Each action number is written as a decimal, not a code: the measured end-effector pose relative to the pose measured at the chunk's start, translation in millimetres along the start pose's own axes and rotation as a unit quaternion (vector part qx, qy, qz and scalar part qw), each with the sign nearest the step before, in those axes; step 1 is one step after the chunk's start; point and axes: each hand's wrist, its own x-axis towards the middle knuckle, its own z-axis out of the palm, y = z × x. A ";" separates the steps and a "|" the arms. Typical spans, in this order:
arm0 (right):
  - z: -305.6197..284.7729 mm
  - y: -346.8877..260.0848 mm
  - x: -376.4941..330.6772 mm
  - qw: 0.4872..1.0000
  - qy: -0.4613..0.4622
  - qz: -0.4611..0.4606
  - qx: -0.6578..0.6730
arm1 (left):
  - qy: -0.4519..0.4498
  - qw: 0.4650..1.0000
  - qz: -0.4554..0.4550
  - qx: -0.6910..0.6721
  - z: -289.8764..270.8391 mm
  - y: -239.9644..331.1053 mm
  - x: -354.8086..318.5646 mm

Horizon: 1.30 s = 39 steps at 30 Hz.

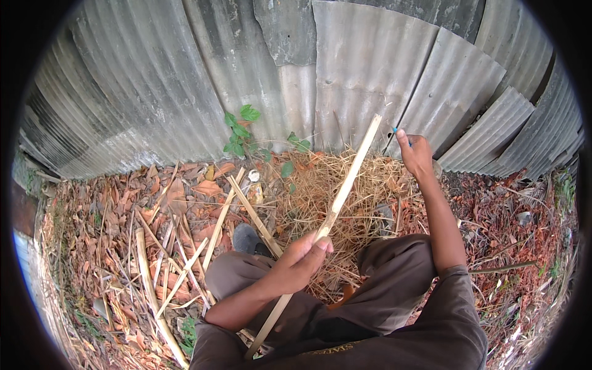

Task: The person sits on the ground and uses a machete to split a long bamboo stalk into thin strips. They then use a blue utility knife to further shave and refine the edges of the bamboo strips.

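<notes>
My left hand (302,265) is closed round a long pale bamboo strip (351,179), gripping it near its middle. The strip slants from beside my lap up to the right, with its far end raised toward the metal wall. To the right of that end, my right hand (416,154) is closed on a slim tool with blue (394,130) showing at the thumb. Most of this tool is hidden in the fist, so its kind cannot be made out. The tool and the strip are apart. Thin curled shavings (308,203) lie heaped on the ground beyond my knees.
A corrugated metal wall (370,74) stands close in front. Several cut sticks and strips (145,259) lie at the left over dry brown leaves (111,228). A green leafy plant (237,132) grows at the wall's foot. Reddish litter (493,222) covers the ground at right.
</notes>
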 end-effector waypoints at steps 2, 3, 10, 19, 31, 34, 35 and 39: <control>-3.2 -29.7 -16.4 0.996 -0.044 -0.077 0.008 | 0.017 1.000 -0.005 -0.008 -0.3 2.6 1.3; -4.4 -45.1 -29.2 0.991 -0.047 -0.129 0.008 | 0.034 0.999 0.007 -0.003 -0.2 1.4 3.1; 9.9 -83.9 -76.6 0.943 -0.089 -0.322 0.004 | 0.031 0.988 -0.020 -0.151 -5.2 13.5 8.4; 3.5 -83.5 -58.5 0.975 -0.056 -0.215 -0.003 | -0.048 0.954 -0.042 -0.293 -4.8 14.9 10.7; 13.5 -80.5 -78.0 0.971 -0.164 -0.113 0.133 | 0.341 0.934 0.092 0.058 -75.9 34.0 57.1; 12.3 -83.1 -84.6 0.966 -0.171 -0.127 0.143 | 0.360 0.927 0.100 0.027 -87.2 31.2 63.9; 10.2 -83.2 -84.8 0.968 -0.175 -0.124 0.133 | 0.363 0.926 0.096 0.017 -88.2 30.2 66.0; 5.4 -83.4 -88.2 0.966 -0.185 -0.115 0.143 | 0.381 0.919 0.095 0.013 -92.7 17.0 71.4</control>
